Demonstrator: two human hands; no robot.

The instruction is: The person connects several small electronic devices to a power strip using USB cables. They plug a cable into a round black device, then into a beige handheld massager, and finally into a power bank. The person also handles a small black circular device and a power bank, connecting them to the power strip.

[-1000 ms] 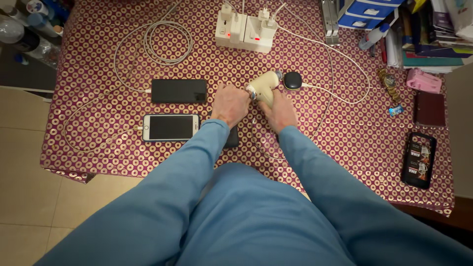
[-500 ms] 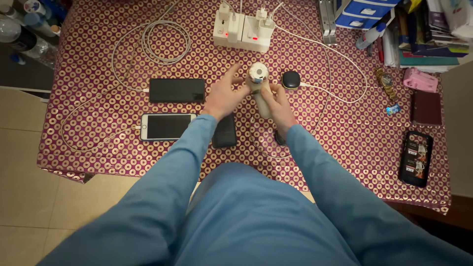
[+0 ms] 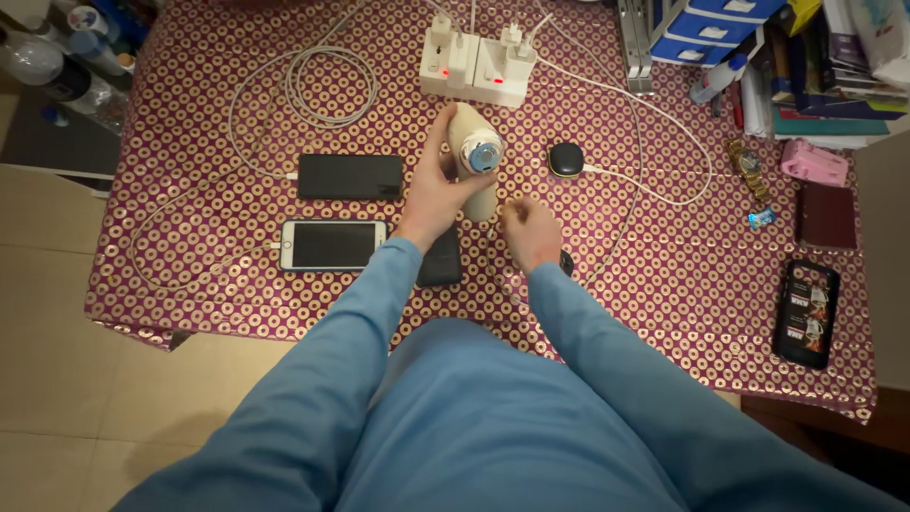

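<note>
My left hand (image 3: 434, 194) grips a cream-coloured handheld device (image 3: 469, 133) with a round bluish-silver head, lifted above the patterned maroon tablecloth (image 3: 664, 275) and tilted towards the chargers. My right hand (image 3: 531, 232) hovers just below and to the right of the device, apart from it, fingers curled together. I cannot tell whether it pinches anything. A small dark object (image 3: 566, 262) peeks out by the right wrist. A black slab (image 3: 442, 258) lies under my left wrist.
A black phone (image 3: 351, 176) and a white phone (image 3: 332, 245) lie left, both on cables. White plug adapters (image 3: 474, 66) sit at the far edge, a coiled cable (image 3: 332, 85) beside them. A black charging case (image 3: 566, 159), watch (image 3: 749, 169), pink item (image 3: 813, 161), dark wallet (image 3: 827, 216) and phone case (image 3: 806, 313) lie right.
The device went from both hands to the left hand alone, which raised it towards the adapters. My right hand let go and dropped back towards the table.
</note>
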